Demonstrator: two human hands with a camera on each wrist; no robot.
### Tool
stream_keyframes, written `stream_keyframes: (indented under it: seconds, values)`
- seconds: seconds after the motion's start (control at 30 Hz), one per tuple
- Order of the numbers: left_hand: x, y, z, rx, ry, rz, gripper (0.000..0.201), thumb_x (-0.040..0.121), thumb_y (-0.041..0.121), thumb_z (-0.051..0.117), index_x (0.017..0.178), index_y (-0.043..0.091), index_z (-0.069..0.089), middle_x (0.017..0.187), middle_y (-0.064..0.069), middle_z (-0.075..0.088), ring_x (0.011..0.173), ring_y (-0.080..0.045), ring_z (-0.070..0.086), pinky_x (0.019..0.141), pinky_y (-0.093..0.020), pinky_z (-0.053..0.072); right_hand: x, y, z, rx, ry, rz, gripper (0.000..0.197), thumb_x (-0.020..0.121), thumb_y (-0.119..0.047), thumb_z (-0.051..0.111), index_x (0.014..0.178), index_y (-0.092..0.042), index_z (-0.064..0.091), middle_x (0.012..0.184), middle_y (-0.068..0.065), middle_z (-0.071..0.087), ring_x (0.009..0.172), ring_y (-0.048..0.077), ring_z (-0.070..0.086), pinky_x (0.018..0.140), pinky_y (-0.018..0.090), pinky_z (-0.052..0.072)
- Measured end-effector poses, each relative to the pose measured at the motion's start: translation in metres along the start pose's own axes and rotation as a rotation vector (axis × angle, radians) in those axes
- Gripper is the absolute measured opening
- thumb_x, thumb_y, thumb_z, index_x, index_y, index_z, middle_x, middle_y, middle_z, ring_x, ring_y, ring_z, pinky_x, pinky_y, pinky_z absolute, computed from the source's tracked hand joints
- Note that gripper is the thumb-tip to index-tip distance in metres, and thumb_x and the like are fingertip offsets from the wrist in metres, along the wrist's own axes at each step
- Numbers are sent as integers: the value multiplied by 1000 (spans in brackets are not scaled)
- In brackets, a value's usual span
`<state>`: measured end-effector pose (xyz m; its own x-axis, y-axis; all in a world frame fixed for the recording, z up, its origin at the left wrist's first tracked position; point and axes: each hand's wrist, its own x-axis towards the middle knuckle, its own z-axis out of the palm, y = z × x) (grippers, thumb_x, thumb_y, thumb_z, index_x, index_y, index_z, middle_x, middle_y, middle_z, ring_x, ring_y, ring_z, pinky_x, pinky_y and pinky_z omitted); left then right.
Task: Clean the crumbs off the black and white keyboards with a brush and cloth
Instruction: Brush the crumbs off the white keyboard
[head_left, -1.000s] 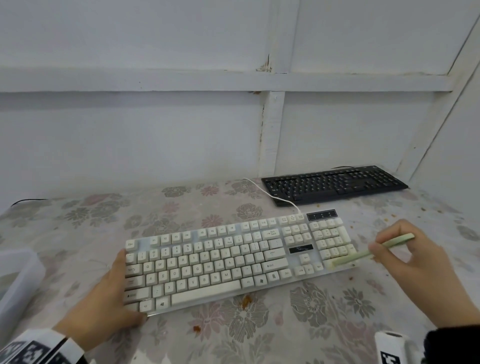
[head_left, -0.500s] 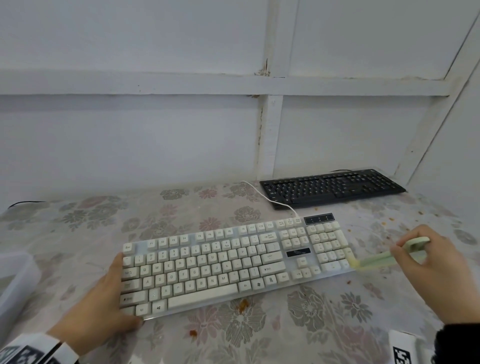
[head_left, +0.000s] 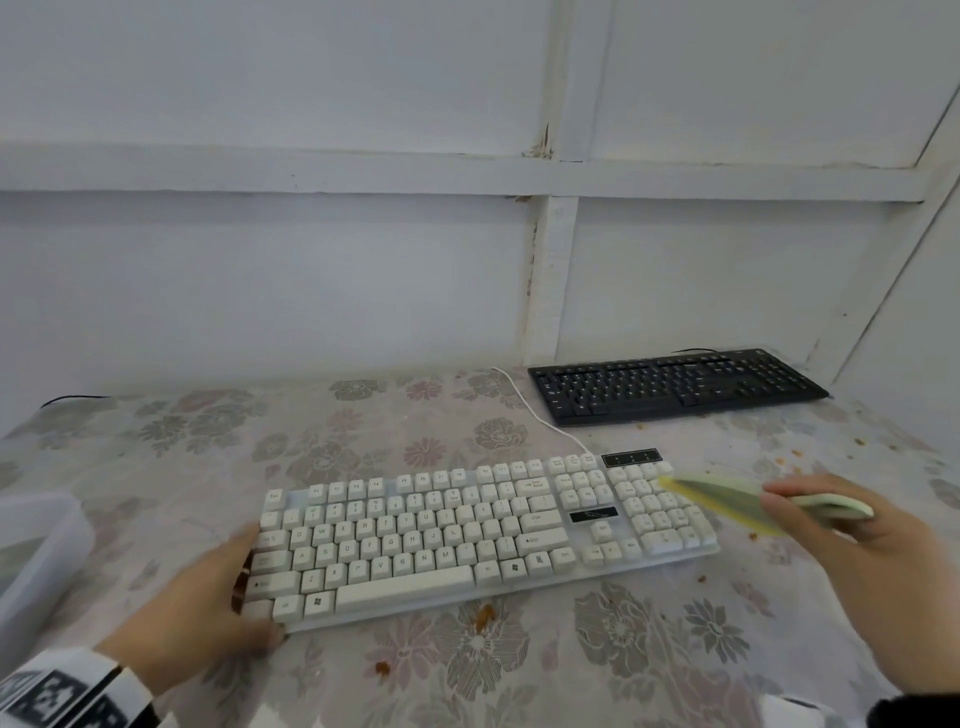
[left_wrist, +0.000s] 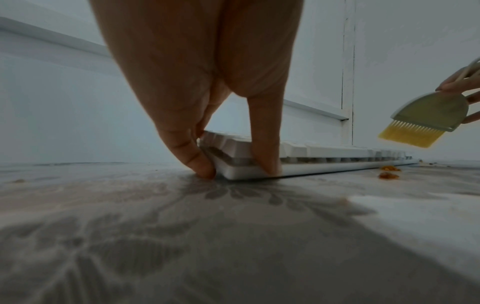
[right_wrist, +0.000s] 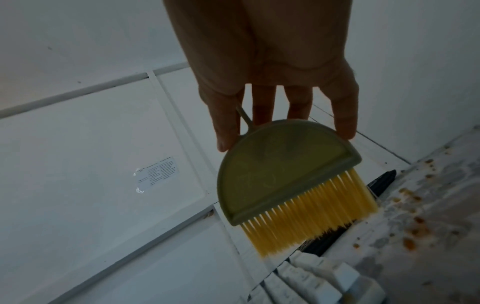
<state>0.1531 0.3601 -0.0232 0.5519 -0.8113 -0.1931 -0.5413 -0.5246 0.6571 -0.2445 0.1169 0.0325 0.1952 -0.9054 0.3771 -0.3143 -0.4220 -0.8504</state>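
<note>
brush (head_left: 727, 501) over white keyboard (head_left: 467, 530) (numpad end)

Left hand (head_left: 192, 618) holds white keyboard (head_left: 467, 535) corner; right hand (head_left: 857, 561) holds brush (head_left: 727, 500).

Floral tablecloth (head_left: 332, 457); clear plastic tub (head_left: 36, 551) at L edge; white panelled wall (head_left: 260, 286) w/ label (right_wrist: 158, 174).
</note>
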Motion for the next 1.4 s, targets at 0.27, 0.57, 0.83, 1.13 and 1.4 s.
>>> stream_keyframes:
  seconds: [0.27, 0.57, 0.83, 1.13, 1.4]
  values:
    - [1, -5, -3, -6, 10, -23, 93, 29, 43, 70, 118, 37, 42, 101, 10, 63, 86, -7, 63, 74, -23, 52, -3, -14, 13, 98, -134, 10, 25, 61, -52, 67, 81, -37, 71, 80, -15, 69, 78, 6, 62, 62, 14, 46]
    - [8, -20, -4, 126, 18, -50, 105, 27, 56, 69, 126, 39, 41, 103, 15, 64, 89, -5, 62, 76, -22, 50, -2, -24, 21, 245, -296, 6, 46, 65, -72, 63, 97, -39, 69, 95, -13, 70, 86, 4, 66, 77, 28, 54]
    - [-9, -24, -1, 183, 120, -31, 78, 60, 29, 85, 130, 28, 51, 94, 24, 56, 83, -2, 57, 62, -16, 47, 0, -41, 30, 194, -412, -34, 61, 54, -88, 50, 95, -45, 65, 85, -12, 70, 79, 8, 67, 67, 36, 61]
    - [-71, -22, -37, -24, 147, 74, 62, 39, 76, 70, 94, 79, 43, 98, 41, 58, 83, 9, 58, 69, -17, 51, -4, -95, 73, 276, -606, 50, 13, 91, -24, 51, 94, -28, 63, 83, 4, 70, 73, 18, 68, 59, 43, 59]
    - [-66, -172, -122, 114, 300, 37, 60, 63, 43, 82, 114, 55, 53, 111, 37, 53, 102, 11, 52, 85, -18, 48, -18, -183, 154, 285, -902, -16, 6, 82, -16, 66, 87, -12, 68, 88, 5, 69, 74, 16, 71, 60, 32, 59]
